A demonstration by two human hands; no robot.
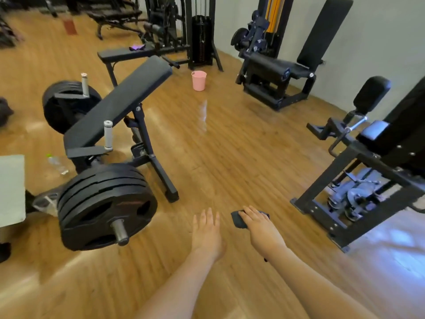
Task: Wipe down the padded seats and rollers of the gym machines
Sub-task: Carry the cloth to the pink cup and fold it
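**Cloth in hand, between machines**

Nearest, both arms reach out over the wood floor (218, 139). The right hand (258, 223) grips a dark folded cloth (239, 219), fingers curled over its top; the left hand (205, 226) holds nothing, its fingers straight and together. Neither touches any equipment, so this looks like a walk between machines, not a wiping stroke.

Close by on the right stands a machine with a small seat pad (373, 132) and, above it, a dark roller (371, 94). On the left, past the weight plates (103, 203), a long sloped pad (119, 102) rises on its frame. Either could be the next surface; which one cannot be told. The next move calls for bringing the cloth flat onto a pad and stroking along its length.

Farther off are a pink bucket (199, 80), a flat bench (124, 53) with a purple cloth (136, 47) on it, and a leg machine (276, 67) with a tall backrest by the wall.
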